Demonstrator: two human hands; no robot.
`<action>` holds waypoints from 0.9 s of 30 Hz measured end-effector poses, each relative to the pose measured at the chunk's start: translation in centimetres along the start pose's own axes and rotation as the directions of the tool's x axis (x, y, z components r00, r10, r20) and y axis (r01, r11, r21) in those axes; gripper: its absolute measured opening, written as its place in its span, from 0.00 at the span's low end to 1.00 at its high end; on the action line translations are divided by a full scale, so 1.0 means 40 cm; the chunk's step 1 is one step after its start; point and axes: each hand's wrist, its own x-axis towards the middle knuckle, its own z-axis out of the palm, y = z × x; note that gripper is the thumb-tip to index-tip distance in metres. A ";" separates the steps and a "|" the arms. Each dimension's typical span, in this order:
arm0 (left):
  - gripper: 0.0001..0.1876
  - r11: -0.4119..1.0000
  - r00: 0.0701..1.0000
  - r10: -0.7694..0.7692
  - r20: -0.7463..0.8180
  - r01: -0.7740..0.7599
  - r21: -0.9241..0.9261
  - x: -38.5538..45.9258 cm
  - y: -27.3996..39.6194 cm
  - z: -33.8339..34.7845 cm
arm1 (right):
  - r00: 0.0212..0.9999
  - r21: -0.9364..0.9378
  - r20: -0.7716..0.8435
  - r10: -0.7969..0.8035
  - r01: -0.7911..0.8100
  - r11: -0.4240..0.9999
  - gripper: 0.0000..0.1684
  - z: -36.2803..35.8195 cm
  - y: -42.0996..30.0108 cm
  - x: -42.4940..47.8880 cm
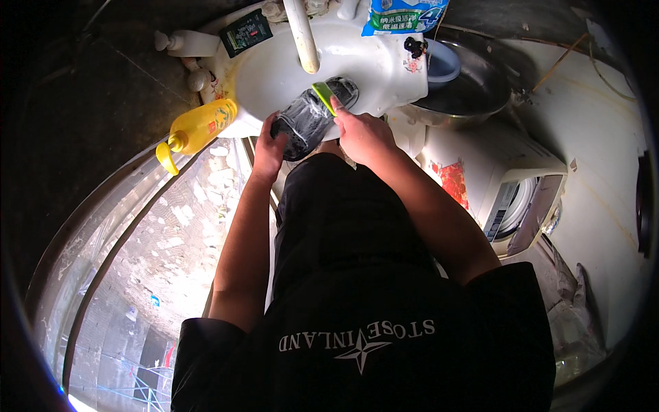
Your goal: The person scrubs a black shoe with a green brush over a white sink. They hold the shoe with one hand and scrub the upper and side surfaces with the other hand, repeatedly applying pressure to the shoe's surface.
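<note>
A dark slipper [296, 123] streaked with white suds is held slantwise over the front rim of a white washbasin [262, 67]. My left hand [271, 147] grips its near end, with the thumb on the upper side. In my right hand [364, 133] is a bright green scrubbing brush [323, 96], laid against the slipper towards its far end. The brush's bristles are hidden beneath its green back. Above the slipper, the white faucet spout [304, 44] points down into the basin.
A yellow pump bottle [201, 126] lies at the basin's left edge. Behind it are a white bottle [193, 44] and a dark sachet [246, 33]. To the right are a blue-green packet [401, 18], a metal pan [479, 87] and a front-loading washing machine [479, 165].
</note>
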 end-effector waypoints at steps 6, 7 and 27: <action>0.35 0.922 0.969 0.212 0.123 -0.240 0.303 -0.014 0.096 0.007 | 0.997 -0.051 -0.063 -0.034 0.030 0.998 0.35 -0.071 0.024 0.009; 0.35 0.902 0.958 0.255 0.129 -0.284 0.325 -0.018 0.110 0.020 | 0.995 -0.043 -0.079 -0.060 0.056 0.997 0.36 -0.081 0.015 0.001; 0.27 0.851 0.970 0.141 0.198 -0.221 0.477 0.026 0.091 0.012 | 1.000 -0.126 0.030 -0.008 0.012 0.992 0.45 -0.040 0.025 0.036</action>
